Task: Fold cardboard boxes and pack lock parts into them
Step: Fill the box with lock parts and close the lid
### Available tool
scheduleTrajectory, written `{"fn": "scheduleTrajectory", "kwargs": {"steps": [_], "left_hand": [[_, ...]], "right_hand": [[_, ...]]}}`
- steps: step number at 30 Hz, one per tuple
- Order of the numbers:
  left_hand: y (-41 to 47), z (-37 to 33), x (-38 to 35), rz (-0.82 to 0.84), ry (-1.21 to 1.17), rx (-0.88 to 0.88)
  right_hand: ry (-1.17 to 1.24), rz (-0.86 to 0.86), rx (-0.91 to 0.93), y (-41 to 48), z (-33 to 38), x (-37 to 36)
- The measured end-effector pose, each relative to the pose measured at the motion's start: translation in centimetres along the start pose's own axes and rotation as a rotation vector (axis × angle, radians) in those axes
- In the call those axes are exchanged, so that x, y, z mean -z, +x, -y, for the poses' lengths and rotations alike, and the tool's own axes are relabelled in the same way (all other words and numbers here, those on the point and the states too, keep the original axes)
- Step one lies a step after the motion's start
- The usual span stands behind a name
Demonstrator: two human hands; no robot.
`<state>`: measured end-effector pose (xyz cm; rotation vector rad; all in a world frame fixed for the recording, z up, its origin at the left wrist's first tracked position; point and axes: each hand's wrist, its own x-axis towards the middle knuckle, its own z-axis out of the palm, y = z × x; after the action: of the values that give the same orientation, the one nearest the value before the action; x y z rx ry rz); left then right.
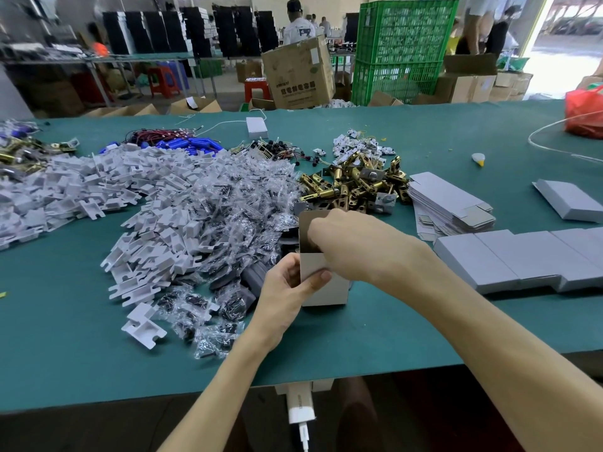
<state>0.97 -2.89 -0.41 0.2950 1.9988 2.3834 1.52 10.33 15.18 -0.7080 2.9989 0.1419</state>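
Standing upright on the green tabletop point(391, 337), near its front edge, the small grey box point(326, 293) has its top open and its lid flap point(305, 231) raised at the far side. The left hand point(287, 288) grips the box's left wall, thumb across the front face, fingers wrapped round the side. The right hand point(352, 246) sits over the opening w/ fingers curled down toward the inside; the tips are partly hidden, so I can't tell if they pinch a part or just press the cardboard. Just behind the box lies a heap of brass latch pcs point(355, 184). To the left, a wide pile of clear screw bags point(228, 223) spreads out, and further left a pile of white plastic inserts point(98, 184). To the right lie a stack of flat box blanks point(450, 203) and, nearer the front edge, a row of closed grey boxes point(522, 262) lying side by side. Blue cylinders point(182, 145) sit at the back, and a red bag point(584, 109) at the far right corner.
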Motion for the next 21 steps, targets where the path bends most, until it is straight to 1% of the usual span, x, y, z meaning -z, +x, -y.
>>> {"fn": "scheduleTrajectory", "kwargs": {"steps": [4, 6, 9, 15, 18, 21], "left_hand": [[0.0, 0.0, 0.0, 0.018, 0.004, -0.015], [0.0, 0.0, -0.1, 0.018, 0.021, -0.024], [-0.1, 0.0, 0.0, 0.017, 0.05, -0.034], [-0.2, -0.2, 0.1, 0.044, 0.063, -0.069], [-0.3, -0.4, 0.2, 0.069, 0.086, -0.054], [-0.4, -0.6, 0.1, 0.027, 0.113, -0.051]], "right_hand": [[0.03, 0.043, -0.019, -0.2, 0.3, 0.3], [0.035, 0.014, -0.031, -0.6, 0.6, 0.2], [0.025, -0.072, -0.032, -1.3, 1.1, 0.1], [0.015, -0.112, -0.015, -1.6, 1.2, -0.5], [0.047, -0.261, -0.021, -1.7, 1.8, -0.9], [0.037, -0.419, 0.001, -1.6, 3.0, -1.5]]}}
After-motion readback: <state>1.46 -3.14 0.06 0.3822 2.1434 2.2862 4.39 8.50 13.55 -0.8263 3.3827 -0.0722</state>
